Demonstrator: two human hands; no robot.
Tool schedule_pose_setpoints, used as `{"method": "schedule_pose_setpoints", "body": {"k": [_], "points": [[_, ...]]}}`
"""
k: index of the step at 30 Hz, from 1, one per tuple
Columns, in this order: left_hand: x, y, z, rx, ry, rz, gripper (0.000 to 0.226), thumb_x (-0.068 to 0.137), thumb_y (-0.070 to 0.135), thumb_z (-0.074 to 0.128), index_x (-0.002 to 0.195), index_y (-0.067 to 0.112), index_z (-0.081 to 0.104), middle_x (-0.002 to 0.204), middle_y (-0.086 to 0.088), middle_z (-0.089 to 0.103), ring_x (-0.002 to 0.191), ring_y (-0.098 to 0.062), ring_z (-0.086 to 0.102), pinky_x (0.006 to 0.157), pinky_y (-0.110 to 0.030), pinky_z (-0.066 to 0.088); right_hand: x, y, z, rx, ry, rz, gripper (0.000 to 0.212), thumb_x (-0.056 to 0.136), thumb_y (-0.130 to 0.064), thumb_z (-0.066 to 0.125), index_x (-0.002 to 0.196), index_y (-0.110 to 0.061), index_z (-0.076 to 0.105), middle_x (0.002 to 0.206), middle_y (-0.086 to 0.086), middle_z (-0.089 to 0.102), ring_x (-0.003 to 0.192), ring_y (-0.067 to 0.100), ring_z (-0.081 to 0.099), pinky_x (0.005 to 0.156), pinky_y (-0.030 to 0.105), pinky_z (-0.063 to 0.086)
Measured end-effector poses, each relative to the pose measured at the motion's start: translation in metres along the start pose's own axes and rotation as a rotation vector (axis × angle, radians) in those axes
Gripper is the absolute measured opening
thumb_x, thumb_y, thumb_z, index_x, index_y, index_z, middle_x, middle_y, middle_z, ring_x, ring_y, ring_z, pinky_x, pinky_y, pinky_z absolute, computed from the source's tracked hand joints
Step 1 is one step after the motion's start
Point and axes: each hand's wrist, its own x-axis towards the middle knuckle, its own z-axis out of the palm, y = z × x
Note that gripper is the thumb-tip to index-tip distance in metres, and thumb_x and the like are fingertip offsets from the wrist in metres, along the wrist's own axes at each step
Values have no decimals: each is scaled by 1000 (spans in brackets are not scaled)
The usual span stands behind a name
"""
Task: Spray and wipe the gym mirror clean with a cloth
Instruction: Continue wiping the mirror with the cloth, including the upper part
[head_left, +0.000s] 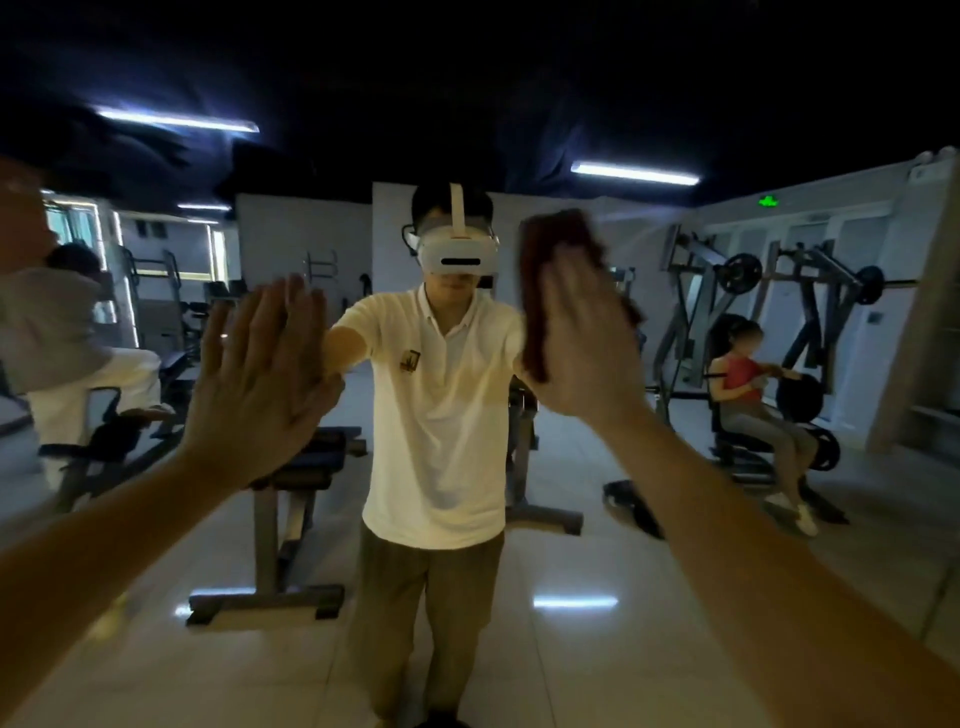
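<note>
Pressing flat on the mirror (571, 649), the left hand (260, 379) has an open grip, fingers straight. A reflected weight bench (291, 467) and headset wearer (441, 415) fill the centre. The right hand (582, 343), grip open, presses the brown cloth (540, 270) on the glass, left of a reflected plate machine (737, 280).

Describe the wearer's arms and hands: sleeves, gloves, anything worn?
Both forearms are bare to the frame edge: no sleeves, gloves or watch visible. The left hand shows a small glint on one finger, possibly a ring; too blurred to tell. The right hand wears nothing visible. The reflection shows a cream short-sleeved polo shirt.
</note>
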Motion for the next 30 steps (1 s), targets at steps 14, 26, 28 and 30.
{"method": "schedule_pose_setpoints", "body": {"k": [14, 26, 28, 30], "points": [[36, -43, 2, -56, 40, -10, 95, 98, 69, 39, 162, 0, 27, 170, -24, 22, 157, -41, 22, 128, -54, 11, 116, -92, -7, 199, 282, 468, 60, 102, -23, 25, 159, -4, 33, 168, 18, 26, 157, 34, 19, 128, 52, 15], [60, -171, -4, -119, 166, -155, 92, 100, 59, 32, 164, -3, 10, 173, -21, 5, 161, -36, 7, 131, -54, 3, 152, -136, -2, -99, -1, -348, 67, 94, -21, 61, 155, -7, 38, 164, 18, 34, 154, 34, 27, 126, 57, 20], [58, -181, 3, -76, 110, -136, 97, 99, 68, 27, 165, 1, 4, 175, -18, -1, 162, -32, 1, 131, -50, 0, 194, -113, -13, -11, 126, -4, 58, 103, -21, 46, 157, -6, 34, 165, 18, 31, 155, 34, 25, 124, 57, 26], [58, -184, 7, -57, 115, -122, 100, 98, 73, 24, 166, 2, 4, 175, -16, -3, 162, -31, -1, 131, -51, 0, 232, -113, -23, 75, 250, 285, 56, 106, -26, 28, 159, -10, 32, 168, 14, 27, 157, 31, 21, 126, 54, 22]]}}
